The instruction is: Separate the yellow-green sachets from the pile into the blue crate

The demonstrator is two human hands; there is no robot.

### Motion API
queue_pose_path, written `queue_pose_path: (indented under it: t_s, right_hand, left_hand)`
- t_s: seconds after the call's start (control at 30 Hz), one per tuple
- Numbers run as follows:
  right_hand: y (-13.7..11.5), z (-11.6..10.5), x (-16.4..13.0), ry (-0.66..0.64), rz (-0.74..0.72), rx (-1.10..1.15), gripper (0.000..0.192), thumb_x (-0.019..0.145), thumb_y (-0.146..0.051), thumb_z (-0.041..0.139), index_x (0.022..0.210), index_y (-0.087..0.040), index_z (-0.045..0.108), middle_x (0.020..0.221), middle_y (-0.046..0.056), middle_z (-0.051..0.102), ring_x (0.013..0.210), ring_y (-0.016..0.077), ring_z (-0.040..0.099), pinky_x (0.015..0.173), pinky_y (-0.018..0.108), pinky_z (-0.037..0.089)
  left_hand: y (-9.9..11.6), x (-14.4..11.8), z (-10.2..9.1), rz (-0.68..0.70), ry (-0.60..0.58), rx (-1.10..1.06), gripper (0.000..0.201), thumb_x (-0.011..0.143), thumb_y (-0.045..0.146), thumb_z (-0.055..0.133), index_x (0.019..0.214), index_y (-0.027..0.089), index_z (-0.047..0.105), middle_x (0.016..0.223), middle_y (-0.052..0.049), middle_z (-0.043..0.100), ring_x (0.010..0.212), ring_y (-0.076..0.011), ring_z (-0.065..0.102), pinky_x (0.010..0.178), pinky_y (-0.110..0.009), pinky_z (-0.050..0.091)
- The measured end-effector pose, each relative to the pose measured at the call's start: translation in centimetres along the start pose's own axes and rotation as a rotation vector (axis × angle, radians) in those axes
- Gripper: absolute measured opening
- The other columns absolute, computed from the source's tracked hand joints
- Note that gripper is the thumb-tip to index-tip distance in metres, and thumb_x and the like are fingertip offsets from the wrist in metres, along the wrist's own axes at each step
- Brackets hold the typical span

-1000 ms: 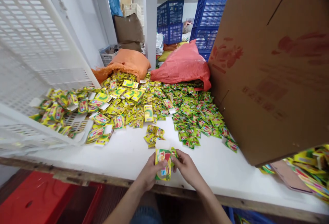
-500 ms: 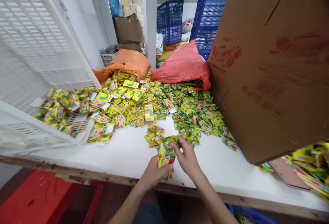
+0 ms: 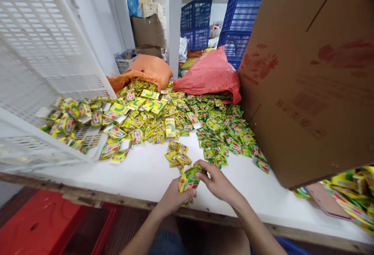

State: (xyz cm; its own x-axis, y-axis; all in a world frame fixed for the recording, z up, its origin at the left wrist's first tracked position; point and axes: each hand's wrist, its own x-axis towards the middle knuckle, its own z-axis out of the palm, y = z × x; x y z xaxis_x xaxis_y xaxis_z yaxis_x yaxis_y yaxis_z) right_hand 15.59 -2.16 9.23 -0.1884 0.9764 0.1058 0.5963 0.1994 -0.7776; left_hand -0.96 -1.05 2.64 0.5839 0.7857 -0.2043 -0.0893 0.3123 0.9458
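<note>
My left hand (image 3: 175,197) is closed around a small yellow-and-green printed box (image 3: 184,185) near the table's front edge. At the box's open top, my right hand (image 3: 214,181) pinches a green sachet (image 3: 193,172), which overlaps the box; how far it reaches inside I cannot tell. Just beyond the hands lies a small pile of yellow sachets (image 3: 177,153). Farther back are a heap of green sachets (image 3: 228,130) and a heap of yellow sachets (image 3: 146,120), with several small boxes (image 3: 170,127) lying on and beside them.
An orange sack (image 3: 153,69) and a red sack (image 3: 210,71) lie open behind the heaps. At left, a white plastic crate (image 3: 52,52) holds several boxes. A large cardboard carton (image 3: 304,83) stands at right, near a phone-like pink slab (image 3: 329,200). Below left is a red stool (image 3: 37,220).
My right hand has brought the green sachet down and closer, from above the box to its open top. The left hand keeps its hold on the box.
</note>
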Motion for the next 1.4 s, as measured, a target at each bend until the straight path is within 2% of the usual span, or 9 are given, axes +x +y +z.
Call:
queue_pose_path:
  t_s: [0.13,0.27,0.4,0.5,0.63,0.83,1.0,1.27,1.4]
  right_hand:
    - [0.5,0.4,-0.1,0.008,0.018,-0.117,0.01,0.081,-0.015,0.044,0.083,-0.02,0.053,0.083,0.003,0.058,0.078,0.0175,0.053,0.07,0.027,0.039]
    - [-0.6,0.6,-0.2,0.013,0.023,-0.246,0.014,0.078,-0.011,0.044,0.082,-0.02,0.053,0.083,0.004,0.055,0.08,0.0179,0.053,0.07,0.027,0.038]
    - [-1.3,1.0,0.1,-0.026,-0.043,-0.17,0.019,0.077,-0.007,0.044,0.084,-0.021,0.055,0.085,0.003,0.055,0.081,0.016,0.053,0.07,0.025,0.04]
    - [-0.5,1.4,0.3,0.103,0.002,-0.067,0.024,0.075,-0.009,0.05,0.095,-0.022,0.052,0.087,0.001,0.057,0.076,0.0151,0.054,0.068,0.026,0.042]
    - [1.0,1.9,0.3,0.232,-0.009,-0.172,0.012,0.076,-0.012,0.053,0.084,-0.021,0.053,0.083,0.002,0.056,0.079,0.0179,0.053,0.07,0.03,0.041]
    - [1.6,3.1,-0.2,0.254,-0.087,-0.18,0.005,0.08,-0.019,0.055,0.075,-0.021,0.055,0.08,0.003,0.054,0.081,0.0195,0.05,0.071,0.032,0.041]
    - [2.2,3.5,-1.0,0.327,-0.084,-0.246,0.01,0.08,-0.028,0.056,0.088,-0.023,0.059,0.109,0.006,0.05,0.103,0.0245,0.045,0.09,0.042,0.034]
    - [2.7,3.7,-0.1,0.313,0.031,-0.295,0.005,0.079,-0.024,0.057,0.08,-0.021,0.053,0.085,0.003,0.056,0.086,0.0218,0.047,0.079,0.037,0.035]
    - [2.3,4.6,-0.3,0.296,0.002,-0.183,0.009,0.081,-0.028,0.054,0.076,-0.021,0.056,0.099,0.005,0.056,0.098,0.0227,0.046,0.084,0.038,0.035]
  left_hand:
    - [-0.4,-0.1,-0.1,0.001,0.003,0.007,0.033,0.066,0.04,0.068,0.08,0.012,0.055,0.064,-0.004,0.062,0.049,-0.0116,0.055,0.05,-0.024,0.044]
    - [-0.5,0.0,-0.1,-0.005,-0.016,0.007,0.033,0.068,0.04,0.067,0.081,0.013,0.055,0.066,-0.003,0.062,0.05,-0.0117,0.055,0.05,-0.023,0.042]
    - [0.0,0.5,-0.2,0.004,-0.035,-0.002,0.033,0.068,0.04,0.067,0.082,0.013,0.054,0.067,-0.004,0.061,0.052,-0.0125,0.056,0.051,-0.024,0.043]
    - [0.2,0.8,-0.4,0.048,-0.069,-0.029,0.037,0.072,0.043,0.063,0.091,0.013,0.053,0.074,-0.006,0.062,0.061,-0.0162,0.06,0.057,-0.027,0.046]
    - [-0.2,1.1,-0.7,0.114,-0.139,0.015,0.035,0.076,0.039,0.059,0.098,0.013,0.051,0.08,-0.006,0.061,0.07,-0.0169,0.059,0.065,-0.028,0.046]
    - [-0.7,1.4,-1.0,0.214,-0.07,0.186,0.029,0.075,0.031,0.062,0.097,0.013,0.057,0.092,-0.004,0.06,0.086,-0.0187,0.053,0.078,-0.028,0.042]
    - [-0.8,1.5,-1.0,0.229,0.002,0.091,0.035,0.068,0.026,0.069,0.098,0.014,0.056,0.091,-0.004,0.061,0.09,-0.0209,0.054,0.079,-0.028,0.042]
    - [-0.7,1.5,-0.8,0.259,0.037,0.137,0.033,0.071,0.03,0.066,0.097,0.012,0.058,0.09,-0.004,0.062,0.086,-0.0199,0.054,0.076,-0.027,0.041]
    - [-1.0,1.4,-0.6,0.221,0.079,0.035,0.036,0.068,0.027,0.069,0.098,0.013,0.057,0.086,-0.003,0.062,0.084,-0.019,0.055,0.074,-0.027,0.042]
